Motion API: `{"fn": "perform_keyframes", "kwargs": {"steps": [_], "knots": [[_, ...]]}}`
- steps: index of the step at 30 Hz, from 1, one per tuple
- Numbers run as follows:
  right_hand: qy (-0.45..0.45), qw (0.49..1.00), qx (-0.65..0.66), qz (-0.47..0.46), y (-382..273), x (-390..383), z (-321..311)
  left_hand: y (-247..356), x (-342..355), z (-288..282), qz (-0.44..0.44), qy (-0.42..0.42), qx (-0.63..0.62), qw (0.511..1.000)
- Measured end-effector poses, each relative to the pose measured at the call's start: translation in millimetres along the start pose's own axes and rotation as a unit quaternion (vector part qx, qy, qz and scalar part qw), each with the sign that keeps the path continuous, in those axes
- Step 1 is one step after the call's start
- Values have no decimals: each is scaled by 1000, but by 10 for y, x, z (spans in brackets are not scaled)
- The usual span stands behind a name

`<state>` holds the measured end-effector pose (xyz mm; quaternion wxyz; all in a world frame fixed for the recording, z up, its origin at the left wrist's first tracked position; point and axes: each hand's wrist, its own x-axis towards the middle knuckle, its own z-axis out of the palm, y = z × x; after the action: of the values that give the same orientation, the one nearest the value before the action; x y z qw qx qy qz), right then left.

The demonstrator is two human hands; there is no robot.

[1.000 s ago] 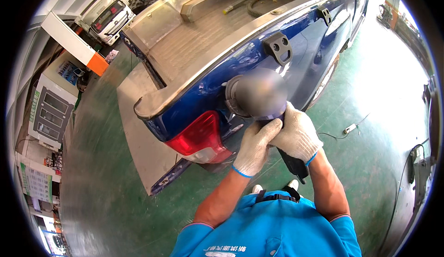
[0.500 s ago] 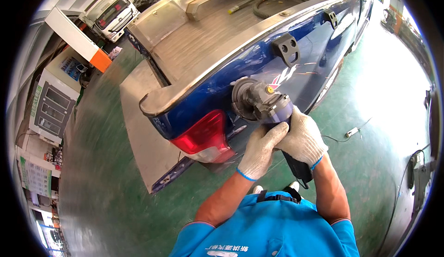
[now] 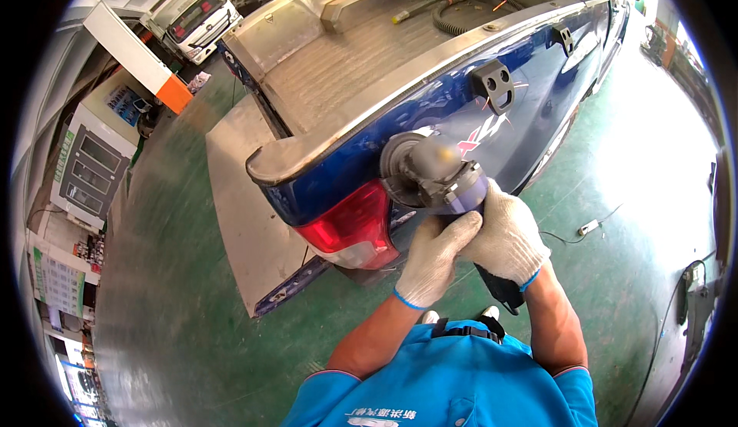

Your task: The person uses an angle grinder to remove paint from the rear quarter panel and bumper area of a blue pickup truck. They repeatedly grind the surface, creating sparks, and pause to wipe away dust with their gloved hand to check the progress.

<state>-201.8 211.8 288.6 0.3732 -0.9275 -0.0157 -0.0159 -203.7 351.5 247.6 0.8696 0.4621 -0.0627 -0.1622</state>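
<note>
Both my hands wear off-white knit gloves with blue cuffs and are wrapped round an angle grinder [image 3: 467, 191]. My left hand [image 3: 435, 256] grips it from below on the left. My right hand [image 3: 507, 235] is closed round its body on the right. The grinder's round head and guard [image 3: 401, 167] are up against the blue rear side panel [image 3: 330, 167] of a pickup truck, just above the red tail light [image 3: 350, 223]. Whether the disc touches the paint is hidden. Thin orange streaks show near a black bracket [image 3: 493, 87] on the panel.
The truck bed [image 3: 361, 81] holds a coiled ribbed hose [image 3: 453, 23]. A lowered tailgate [image 3: 238, 212] sticks out at left. A cord with a small white box [image 3: 589, 227] lies on the green floor at right. A white truck [image 3: 200, 23] stands far left.
The view has shifted slightly, so the truck sits a little farther right. The grinder head has moved a little left and down along the panel, closer to the tail light. Both hands keep their grip.
</note>
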Motion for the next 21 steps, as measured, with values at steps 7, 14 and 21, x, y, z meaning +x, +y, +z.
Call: {"fn": "perform_keyframes", "kwargs": {"steps": [7, 14, 21], "knots": [[22, 999, -35, -7, -135, -32, -64, 44, -5, -32, -11, -18, -46, 999], [12, 996, -88, 7, -107, -81, -84, -54, -26, -18, -18, -32, -61, 997], [-3, 993, -113, 23, -297, -57, -154, 77, -23, -47, -21, -58, -78, 995]]}}
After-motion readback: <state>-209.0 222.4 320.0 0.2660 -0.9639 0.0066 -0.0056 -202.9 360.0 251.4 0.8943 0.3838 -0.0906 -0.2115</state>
